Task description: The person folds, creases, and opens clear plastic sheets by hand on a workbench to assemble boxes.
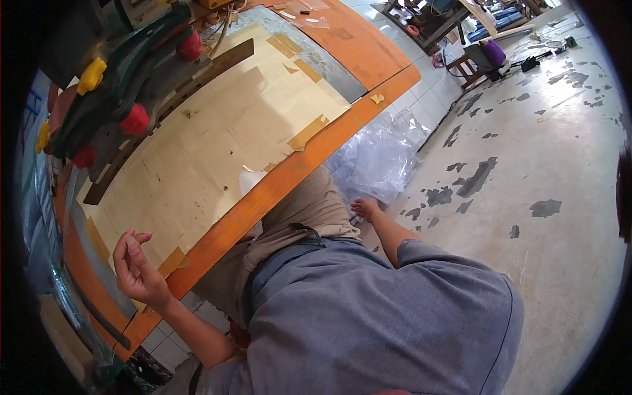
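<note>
My left hand (139,273) hovers over the near left corner of the worktable, its fingers loosely bent and nothing visible in it. Beneath it lies a cream paper sheet (197,151), creased and spotted, fixed along its edges with brown tape (307,133). Down to the right, beside my thigh, my right hand (365,209) is stretched out with its fingers apart. It is at the lower edge of a heap of clear plastic (375,158); whether it touches the plastic I cannot tell.
A dark green machine (122,92) with red and yellow knobs stands at the table's left side. Its long dark bar (178,115) crosses the sheet. An orange wooden rim (263,204) borders the table. Peeling floor (474,263) spreads right; a cluttered bench (421,26) stands beyond.
</note>
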Demonstrator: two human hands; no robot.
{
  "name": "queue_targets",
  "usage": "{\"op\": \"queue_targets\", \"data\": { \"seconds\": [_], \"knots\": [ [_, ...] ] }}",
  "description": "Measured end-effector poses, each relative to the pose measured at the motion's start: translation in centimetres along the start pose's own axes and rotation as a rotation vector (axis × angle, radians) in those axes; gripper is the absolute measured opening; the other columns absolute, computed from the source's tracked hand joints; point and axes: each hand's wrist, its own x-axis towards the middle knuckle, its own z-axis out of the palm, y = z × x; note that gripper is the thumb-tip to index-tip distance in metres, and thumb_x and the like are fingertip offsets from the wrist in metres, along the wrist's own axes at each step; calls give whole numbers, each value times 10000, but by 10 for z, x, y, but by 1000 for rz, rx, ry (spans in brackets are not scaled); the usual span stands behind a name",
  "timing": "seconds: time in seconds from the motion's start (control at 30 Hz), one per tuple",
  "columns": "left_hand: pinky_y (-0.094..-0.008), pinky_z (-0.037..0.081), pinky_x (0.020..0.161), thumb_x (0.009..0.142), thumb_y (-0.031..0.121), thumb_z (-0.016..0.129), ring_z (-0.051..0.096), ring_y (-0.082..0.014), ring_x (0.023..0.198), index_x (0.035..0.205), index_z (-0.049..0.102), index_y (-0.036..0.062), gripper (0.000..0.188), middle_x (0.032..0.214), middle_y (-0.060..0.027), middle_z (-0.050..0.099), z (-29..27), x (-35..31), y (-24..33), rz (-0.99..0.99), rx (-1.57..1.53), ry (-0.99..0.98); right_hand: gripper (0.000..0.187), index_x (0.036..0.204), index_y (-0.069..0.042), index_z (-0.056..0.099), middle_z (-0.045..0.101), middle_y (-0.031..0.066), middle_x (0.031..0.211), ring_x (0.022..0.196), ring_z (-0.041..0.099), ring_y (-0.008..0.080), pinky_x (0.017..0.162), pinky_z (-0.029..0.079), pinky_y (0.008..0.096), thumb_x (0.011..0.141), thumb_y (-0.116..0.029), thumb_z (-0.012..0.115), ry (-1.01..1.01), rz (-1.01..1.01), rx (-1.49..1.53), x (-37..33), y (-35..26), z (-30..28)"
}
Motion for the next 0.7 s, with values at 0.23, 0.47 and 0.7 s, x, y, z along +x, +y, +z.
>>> {"op": "queue_targets", "data": {
  "seconds": [0.23, 0.47, 0.7],
  "knots": [
    [-345, 583, 815, 1049, 72, 579, 733, -219, 839, 1095, 683, -87, 195, 974, -158, 733, -3, -1, 5, 26, -23, 65, 297, 1189, -51, 656, 769, 115, 1049, 840, 732, 222, 762, 558, 353, 1009, -284, 618, -246, -472, -42, -32, -84, 79],
    [-316, 539, 718, 982, 68, 653, 701, -195, 751, 1007, 729, 4, 102, 820, -78, 757, 4, 7, 12, 141, 87, 81, 698, 1354, -53, 612, 647, 78, 1283, 1196, 605, 210, 1003, 499, 378, 984, -645, 590, -611, -980, -242, -150, -159, 139],
    [-320, 558, 694, 1025, 82, 607, 730, -187, 720, 982, 704, -48, 167, 872, -139, 729, -11, 1, 16, 102, -23, 160, 496, 1341, -31, 605, 638, 191, 1302, 1241, 586, 356, 1075, 451, 455, 1022, -411, 606, -614, -1433, -1043, -197, -159, 180]
  ]
}}
